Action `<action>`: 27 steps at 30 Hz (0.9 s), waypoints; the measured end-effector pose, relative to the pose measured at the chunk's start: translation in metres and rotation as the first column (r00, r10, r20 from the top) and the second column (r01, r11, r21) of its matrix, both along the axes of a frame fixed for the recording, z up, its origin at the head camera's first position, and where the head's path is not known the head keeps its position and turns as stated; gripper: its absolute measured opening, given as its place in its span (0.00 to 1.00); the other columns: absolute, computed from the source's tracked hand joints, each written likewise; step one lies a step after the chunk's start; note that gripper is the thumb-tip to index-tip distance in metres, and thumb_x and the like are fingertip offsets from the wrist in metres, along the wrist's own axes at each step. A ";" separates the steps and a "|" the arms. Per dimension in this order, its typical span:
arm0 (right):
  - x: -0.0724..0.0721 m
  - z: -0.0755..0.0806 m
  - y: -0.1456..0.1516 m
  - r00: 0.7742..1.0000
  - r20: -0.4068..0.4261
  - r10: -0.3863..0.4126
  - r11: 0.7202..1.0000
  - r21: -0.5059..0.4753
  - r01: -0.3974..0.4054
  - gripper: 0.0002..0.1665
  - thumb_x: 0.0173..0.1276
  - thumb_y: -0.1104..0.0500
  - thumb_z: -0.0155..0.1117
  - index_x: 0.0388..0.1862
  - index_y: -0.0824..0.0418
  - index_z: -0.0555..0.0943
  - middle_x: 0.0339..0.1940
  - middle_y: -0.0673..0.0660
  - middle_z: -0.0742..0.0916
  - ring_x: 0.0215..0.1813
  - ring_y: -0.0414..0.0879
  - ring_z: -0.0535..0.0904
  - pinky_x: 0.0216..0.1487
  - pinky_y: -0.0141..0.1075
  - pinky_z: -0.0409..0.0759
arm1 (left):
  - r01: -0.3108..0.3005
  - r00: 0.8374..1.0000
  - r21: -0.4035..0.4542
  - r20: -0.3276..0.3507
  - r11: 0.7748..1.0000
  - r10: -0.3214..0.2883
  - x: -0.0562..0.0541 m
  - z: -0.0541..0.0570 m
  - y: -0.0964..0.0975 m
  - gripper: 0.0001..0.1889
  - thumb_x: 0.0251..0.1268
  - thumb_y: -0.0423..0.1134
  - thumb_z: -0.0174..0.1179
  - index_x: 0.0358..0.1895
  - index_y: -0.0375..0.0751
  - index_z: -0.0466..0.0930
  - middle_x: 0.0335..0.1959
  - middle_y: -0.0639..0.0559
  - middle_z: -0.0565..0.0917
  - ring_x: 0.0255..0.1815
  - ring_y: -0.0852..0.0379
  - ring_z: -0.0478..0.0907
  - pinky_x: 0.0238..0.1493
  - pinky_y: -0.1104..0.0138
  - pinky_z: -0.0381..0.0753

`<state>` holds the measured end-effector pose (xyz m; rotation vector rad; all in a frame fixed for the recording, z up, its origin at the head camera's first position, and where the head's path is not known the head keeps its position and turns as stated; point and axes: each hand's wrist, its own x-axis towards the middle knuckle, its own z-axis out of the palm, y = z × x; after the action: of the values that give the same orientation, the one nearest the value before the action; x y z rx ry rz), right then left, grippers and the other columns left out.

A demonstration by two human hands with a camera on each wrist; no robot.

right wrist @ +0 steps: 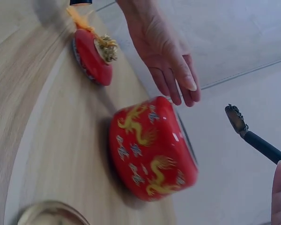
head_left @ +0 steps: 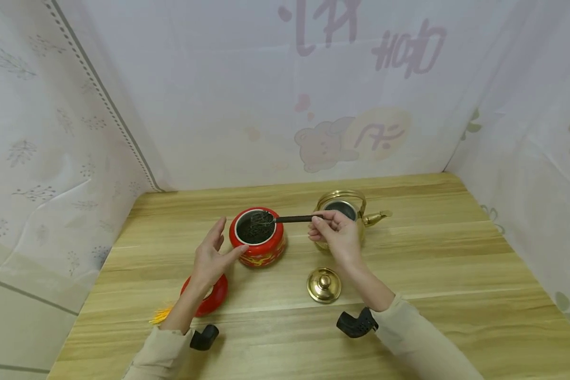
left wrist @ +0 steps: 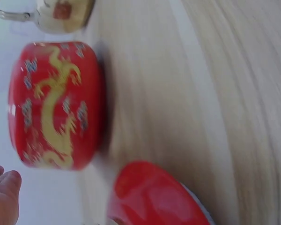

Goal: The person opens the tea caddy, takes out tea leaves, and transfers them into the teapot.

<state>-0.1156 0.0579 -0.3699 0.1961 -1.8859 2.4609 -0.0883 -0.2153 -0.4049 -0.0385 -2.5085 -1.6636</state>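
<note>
We are seeing the right hand (head_left: 340, 237) pinching the black-handled scoop (head_left: 294, 219), its fingers clamping on the handle. The scoop's tip, carrying dark leaves (head_left: 261, 217), is hovering over the lidless red jar (head_left: 264, 257). We are finding the left hand (head_left: 211, 258) holding its fingers apart just left of the jar; whether its thumb is touching, we cannot tell. The kettle (head_left: 368, 220) is standing uncovered to the right; nearer, a gold lid (head_left: 324, 285) is lying on the surface (head_left: 275, 338), with the tasselled red lid (head_left: 217, 298) resting near left.
</note>
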 end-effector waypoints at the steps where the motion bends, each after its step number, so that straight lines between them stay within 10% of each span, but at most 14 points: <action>1: 0.001 0.001 0.005 1.000 -0.009 -0.007 1.000 0.001 0.008 0.09 0.65 0.68 0.60 0.42 0.73 0.77 0.27 0.57 0.86 0.27 0.41 0.83 0.33 0.33 0.85 | -0.004 1.000 0.002 -0.008 1.000 0.004 0.000 0.002 0.003 0.46 0.53 0.42 0.70 0.73 0.40 0.53 0.74 0.45 0.55 0.74 0.52 0.52 0.70 0.60 0.59; 17: 0.021 0.016 0.086 0.984 -0.092 -0.154 0.987 -0.062 0.149 0.04 0.66 0.68 0.59 0.38 0.65 0.79 0.25 0.53 0.85 0.28 0.40 0.83 0.32 0.31 0.84 | 0.156 0.985 0.084 -0.091 0.984 -0.148 0.000 0.022 0.066 0.44 0.53 0.33 0.68 0.72 0.34 0.53 0.73 0.40 0.56 0.73 0.50 0.55 0.69 0.62 0.61; 27: 0.026 0.014 0.126 0.959 -0.059 -0.278 0.960 -0.059 0.275 0.06 0.64 0.67 0.62 0.38 0.70 0.79 0.24 0.53 0.86 0.27 0.41 0.84 0.30 0.31 0.84 | 0.215 0.977 0.155 -0.048 0.964 -0.210 -0.015 0.011 0.115 0.43 0.51 0.31 0.70 0.71 0.31 0.55 0.72 0.39 0.59 0.72 0.46 0.57 0.69 0.59 0.62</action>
<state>-0.0898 0.1837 -0.3559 0.0100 -1.6916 2.2826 -0.1029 -0.1002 -0.3938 -0.3259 -2.4122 -1.9233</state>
